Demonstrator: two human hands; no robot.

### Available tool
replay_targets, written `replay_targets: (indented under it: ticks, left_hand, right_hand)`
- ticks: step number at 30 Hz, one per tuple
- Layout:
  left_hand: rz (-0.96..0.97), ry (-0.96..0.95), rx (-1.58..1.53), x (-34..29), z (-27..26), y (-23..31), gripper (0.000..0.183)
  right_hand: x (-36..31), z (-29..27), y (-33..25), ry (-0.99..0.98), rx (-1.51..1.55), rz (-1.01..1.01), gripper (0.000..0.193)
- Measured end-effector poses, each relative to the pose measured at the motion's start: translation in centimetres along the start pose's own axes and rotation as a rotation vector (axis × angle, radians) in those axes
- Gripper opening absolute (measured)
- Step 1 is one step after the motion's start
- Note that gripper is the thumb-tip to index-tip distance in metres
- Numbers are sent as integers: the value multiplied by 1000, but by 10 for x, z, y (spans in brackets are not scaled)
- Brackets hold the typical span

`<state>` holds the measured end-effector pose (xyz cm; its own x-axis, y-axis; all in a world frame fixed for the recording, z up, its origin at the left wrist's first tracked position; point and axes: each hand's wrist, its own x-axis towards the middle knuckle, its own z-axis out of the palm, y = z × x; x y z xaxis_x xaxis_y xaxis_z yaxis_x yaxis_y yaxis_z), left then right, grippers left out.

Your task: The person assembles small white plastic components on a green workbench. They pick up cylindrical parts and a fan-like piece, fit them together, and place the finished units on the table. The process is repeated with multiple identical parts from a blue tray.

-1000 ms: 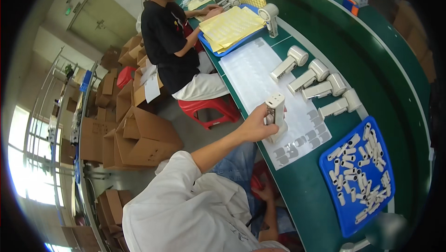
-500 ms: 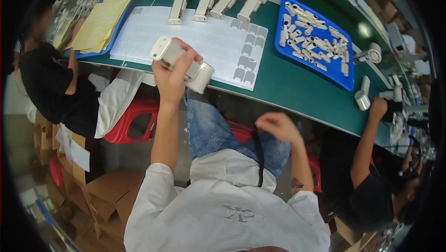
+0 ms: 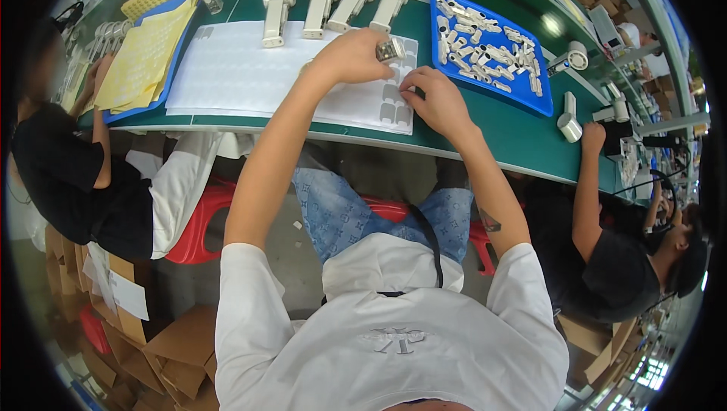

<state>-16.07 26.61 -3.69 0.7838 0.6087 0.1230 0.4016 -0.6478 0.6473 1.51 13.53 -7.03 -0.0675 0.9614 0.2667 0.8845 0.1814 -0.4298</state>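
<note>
My left hand (image 3: 348, 57) is wrapped round a white handheld device (image 3: 391, 49), over the right part of a white sticker sheet (image 3: 235, 70). Only one end of the device sticks out past my fingers; the rest is hidden. Close by on the right, my right hand (image 3: 438, 102) has thumb and forefinger pinched together at the sheet's right edge, beside the grey cut-out patches (image 3: 389, 112). Whether a sticker is between those fingertips cannot be made out. Several similar white devices with round heads (image 3: 322, 6) lie in a row behind the sheet.
A blue tray (image 3: 547, 101) of small white parts stands on the green table (image 3: 485, 119) at right. Yellow sheets (image 3: 148, 55) lie in another blue tray at left. More white devices (image 3: 569, 119) lie far right. Co-workers sit left (image 3: 60, 123) and right (image 3: 606, 282).
My left hand has carried the device forward and right, from the table's front edge to over the sheet. My right hand has risen from my lap to the sheet's right edge.
</note>
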Motion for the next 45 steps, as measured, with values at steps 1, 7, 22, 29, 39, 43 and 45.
replay_targets:
  ticks: [1, 7, 22, 29, 39, 43, 45]
  left_hand:
    - [13, -49, 76, 6, 4, -4, 35]
    - [-76, -123, 265, -2, 14, 9, 29]
    - [250, 465, -423, -43, 33, 17, 24]
    - [296, 569, -468, -38, 46, 19, 28]
    - [327, 550, -456, -38, 45, 16, 30]
    - [347, 575, -472, -37, 47, 15, 32]
    - [337, 569, -485, -37, 48, 13, 33]
  right_hand:
    - [3, -2, 0, -44, 2, 28, 10]
    - [-16, -5, 12, -3, 404, 86, 13]
    - [12, -60, -65, 216, 1129, -2, 40]
    - [13, -46, -66, 217, 1074, -81, 47]
    - [12, -41, -69, 233, 1005, -111, 46]
    - [12, -41, -69, 222, 1001, -94, 45]
    - [13, -39, -69, 227, 1008, -108, 45]
